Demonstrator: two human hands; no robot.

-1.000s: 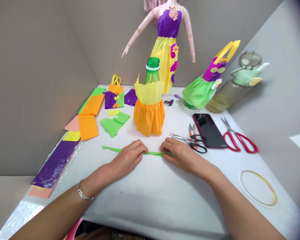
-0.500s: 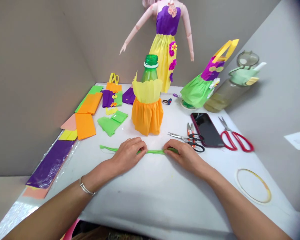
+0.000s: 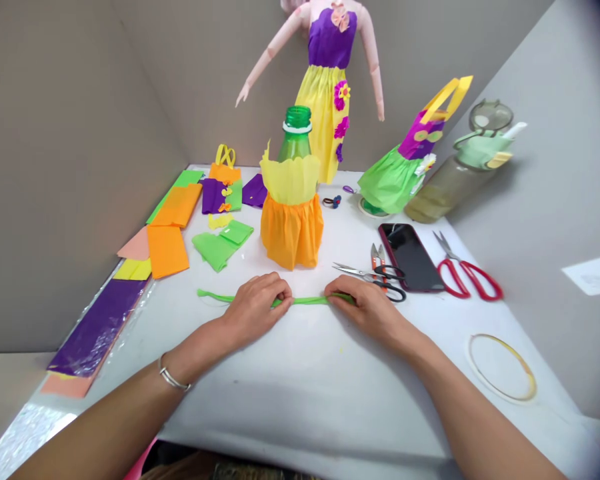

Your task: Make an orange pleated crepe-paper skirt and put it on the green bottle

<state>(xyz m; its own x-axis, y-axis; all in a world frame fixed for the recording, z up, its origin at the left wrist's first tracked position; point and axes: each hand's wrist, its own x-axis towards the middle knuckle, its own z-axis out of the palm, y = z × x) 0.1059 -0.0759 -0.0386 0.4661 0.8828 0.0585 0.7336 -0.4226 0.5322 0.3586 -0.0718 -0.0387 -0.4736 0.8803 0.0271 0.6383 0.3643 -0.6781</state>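
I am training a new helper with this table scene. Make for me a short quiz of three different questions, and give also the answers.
1. True or false: the left hand and the right hand both touch the green crepe paper strip.
2. On which wrist is the metal bangle?
3. What lies directly to the right of the black smartphone?
A. red-handled scissors
B. orange-skirted bottle
C. purple paper sheet

Key: 1. True. 2. Left. 3. A.
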